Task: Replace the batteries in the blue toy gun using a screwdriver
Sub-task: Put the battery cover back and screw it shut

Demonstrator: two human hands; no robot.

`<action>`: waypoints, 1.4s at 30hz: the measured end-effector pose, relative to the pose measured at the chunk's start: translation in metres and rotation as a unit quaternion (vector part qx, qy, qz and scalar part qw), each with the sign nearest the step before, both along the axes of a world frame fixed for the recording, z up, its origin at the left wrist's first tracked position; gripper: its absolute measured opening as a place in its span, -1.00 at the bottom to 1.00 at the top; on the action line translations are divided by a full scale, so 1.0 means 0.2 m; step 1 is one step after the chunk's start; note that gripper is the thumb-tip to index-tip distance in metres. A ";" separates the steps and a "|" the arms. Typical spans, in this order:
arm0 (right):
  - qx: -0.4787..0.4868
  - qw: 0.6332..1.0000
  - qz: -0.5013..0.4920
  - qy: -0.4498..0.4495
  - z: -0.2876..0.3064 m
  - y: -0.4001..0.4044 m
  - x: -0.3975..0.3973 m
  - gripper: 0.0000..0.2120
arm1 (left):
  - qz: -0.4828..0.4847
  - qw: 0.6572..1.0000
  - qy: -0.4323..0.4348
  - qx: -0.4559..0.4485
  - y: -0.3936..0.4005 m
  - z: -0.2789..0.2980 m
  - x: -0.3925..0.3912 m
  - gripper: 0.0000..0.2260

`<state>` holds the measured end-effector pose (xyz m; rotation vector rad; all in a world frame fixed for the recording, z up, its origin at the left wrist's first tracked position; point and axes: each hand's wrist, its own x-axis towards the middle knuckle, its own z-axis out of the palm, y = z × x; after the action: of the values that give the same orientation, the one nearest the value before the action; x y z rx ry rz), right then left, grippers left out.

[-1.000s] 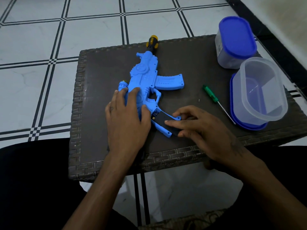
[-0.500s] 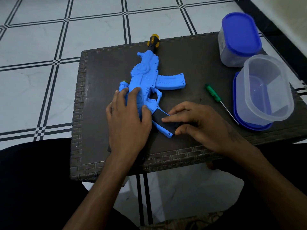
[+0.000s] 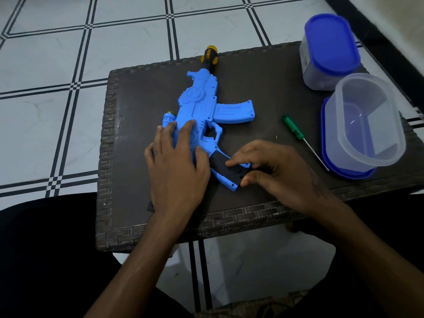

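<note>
The blue toy gun (image 3: 202, 106) lies flat on the dark wicker table (image 3: 142, 92), its yellow-and-black muzzle pointing away from me. My left hand (image 3: 176, 166) presses flat on the gun's body, fingers spread. My right hand (image 3: 270, 171) rests on the grip, where a black battery cover (image 3: 227, 167) sits; forefinger and thumb touch the cover's edges. A green-handled screwdriver (image 3: 296, 129) lies loose on the table to the right of the gun, with a tiny screw (image 3: 277, 136) beside it.
An empty clear plastic container (image 3: 364, 120) stands on a blue lid at the right edge. Behind it stands a closed tub with a blue lid (image 3: 330, 49). Tiled floor surrounds the table. My dark-clothed legs flank its near edge.
My right hand has slid left along the grip, and the black cover now lies flatter over the battery bay. The left hand has stayed on the gun.
</note>
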<state>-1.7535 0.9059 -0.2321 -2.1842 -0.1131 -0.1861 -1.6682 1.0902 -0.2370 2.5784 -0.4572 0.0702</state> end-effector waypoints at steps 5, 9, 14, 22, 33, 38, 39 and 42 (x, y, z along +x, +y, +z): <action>-0.033 0.999 -0.011 0.003 0.01 0.01 -0.01 -0.57 | -0.003 1.000 -0.006 0.014 0.00 0.00 0.00 -0.51; -0.126 0.992 0.014 -0.006 -0.01 0.04 -0.04 -0.45 | -0.005 0.999 -0.019 0.033 0.00 -0.01 0.00 -0.51; -0.142 0.989 0.032 -0.021 -0.03 0.04 -0.06 -0.53 | -0.004 0.999 -0.018 0.029 0.00 0.00 0.00 -0.51; -0.136 0.990 0.034 -0.017 -0.01 0.04 -0.10 -0.64 | -0.006 0.999 -0.017 0.027 0.01 -0.01 0.00 -0.51; -0.322 0.938 0.098 -0.085 -0.01 0.04 -0.05 -0.38 | -0.009 0.999 -0.027 0.025 0.01 -0.01 0.00 -0.52; -0.353 0.921 0.139 -0.084 0.01 0.02 -0.03 -0.40 | -0.009 0.999 -0.029 0.031 0.01 -0.01 0.00 -0.52; -0.351 0.923 0.139 -0.079 0.02 0.01 -0.02 -0.40 | -0.009 0.999 -0.029 0.032 0.01 -0.01 0.00 -0.52; -0.318 0.938 0.125 -0.060 0.00 0.02 -0.03 -0.43 | -0.009 0.999 -0.027 0.039 0.00 -0.01 0.00 -0.51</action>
<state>-1.7586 0.9093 -0.2322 -2.7698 -0.5888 -0.1500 -1.6687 1.0910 -0.2381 2.6545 -0.5124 0.1167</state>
